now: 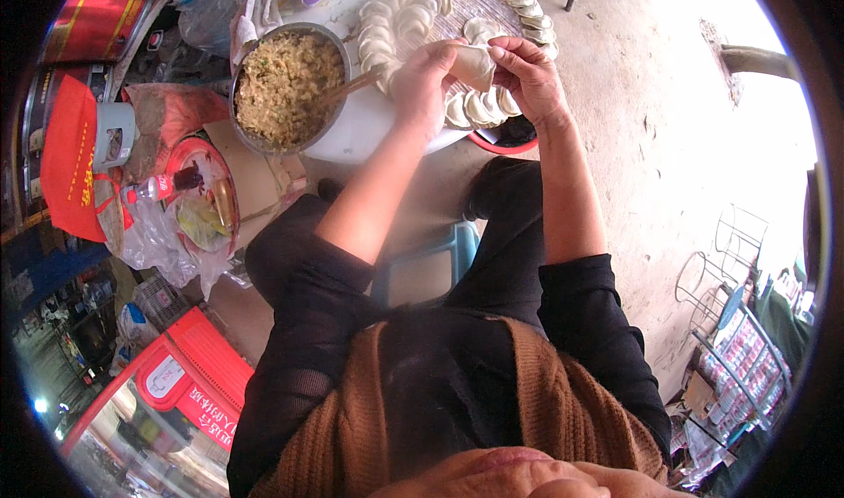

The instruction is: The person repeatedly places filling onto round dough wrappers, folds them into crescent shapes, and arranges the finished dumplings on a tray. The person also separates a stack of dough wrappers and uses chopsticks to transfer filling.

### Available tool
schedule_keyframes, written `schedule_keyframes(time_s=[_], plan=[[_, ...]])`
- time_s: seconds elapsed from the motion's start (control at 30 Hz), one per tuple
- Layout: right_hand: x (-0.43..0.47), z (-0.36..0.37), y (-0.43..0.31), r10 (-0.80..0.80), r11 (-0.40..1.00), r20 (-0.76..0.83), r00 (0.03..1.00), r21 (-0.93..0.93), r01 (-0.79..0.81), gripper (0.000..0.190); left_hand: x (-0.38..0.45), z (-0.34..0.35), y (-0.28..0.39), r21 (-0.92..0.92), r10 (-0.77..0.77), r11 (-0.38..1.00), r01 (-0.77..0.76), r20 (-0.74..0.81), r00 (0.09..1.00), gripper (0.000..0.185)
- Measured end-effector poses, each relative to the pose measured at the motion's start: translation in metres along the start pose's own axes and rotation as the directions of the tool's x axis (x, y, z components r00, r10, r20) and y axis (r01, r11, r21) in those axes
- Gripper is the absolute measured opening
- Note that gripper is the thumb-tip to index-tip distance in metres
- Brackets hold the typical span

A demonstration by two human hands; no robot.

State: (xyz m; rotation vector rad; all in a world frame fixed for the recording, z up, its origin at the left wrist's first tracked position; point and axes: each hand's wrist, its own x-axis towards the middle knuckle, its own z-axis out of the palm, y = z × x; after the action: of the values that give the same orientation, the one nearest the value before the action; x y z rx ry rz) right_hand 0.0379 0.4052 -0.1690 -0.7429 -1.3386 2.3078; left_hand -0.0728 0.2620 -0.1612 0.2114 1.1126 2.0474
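Between my two hands is a pale dumpling wrapper (473, 68), held over a round tray (458, 20). My left hand (422, 89) grips its left side, while the fingertips of my right hand (531, 79) pinch its right edge. Whether filling lies inside it is hidden from me. Folded dumplings (405, 20) line the tray in curved rows, with more dumplings (478, 108) along its near edge. Just beyond my fingers lies a round, flat piece of dough (481, 30). To the left, a metal bowl (345, 56) holds minced filling (283, 89), and wooden chopsticks (353, 88) rest in it.
The white table (349, 135) carries the bowl and tray. A red-rimmed basin (504, 148) sits below its near edge. At left, a cola bottle (161, 185) lies by a red basin (234, 214). A blue plastic stool (465, 247) stands between my legs. Wire racks (709, 280) stand at right.
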Motion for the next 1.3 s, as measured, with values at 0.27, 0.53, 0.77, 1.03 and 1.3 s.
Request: schedule_keyframes(time_s=[0.27,0.53,0.77,1.03,1.3], plan=[[-0.007,0.008,0.002,0.073,0.983,0.040,0.996,0.168,-0.079,0.021,-0.009,0.008,0.014,0.468,0.181,0.860,-0.202,0.088,0.979,0.018],[-0.011,0.018,-0.003,0.171,0.912,0.107,0.979,0.358,-0.198,0.024,-0.015,0.003,0.023,0.647,0.460,0.507,-0.569,0.355,0.814,0.017],[-0.020,0.027,-0.011,0.125,0.888,0.075,0.989,0.436,-0.145,0.025,-0.047,-0.002,0.049,0.491,0.317,0.759,-0.428,0.296,0.901,0.015],[0.047,-0.024,0.029,-0.097,0.992,-0.180,0.979,-0.098,0.081,0.022,-0.111,-0.034,0.065,0.063,-0.114,0.990,0.124,-0.141,0.983,0.023],[0.018,0.074,0.030,0.020,0.850,0.186,0.982,-0.520,0.081,0.043,-0.181,-0.077,0.089,-0.124,-0.320,0.945,0.303,-0.157,0.934,0.037]])
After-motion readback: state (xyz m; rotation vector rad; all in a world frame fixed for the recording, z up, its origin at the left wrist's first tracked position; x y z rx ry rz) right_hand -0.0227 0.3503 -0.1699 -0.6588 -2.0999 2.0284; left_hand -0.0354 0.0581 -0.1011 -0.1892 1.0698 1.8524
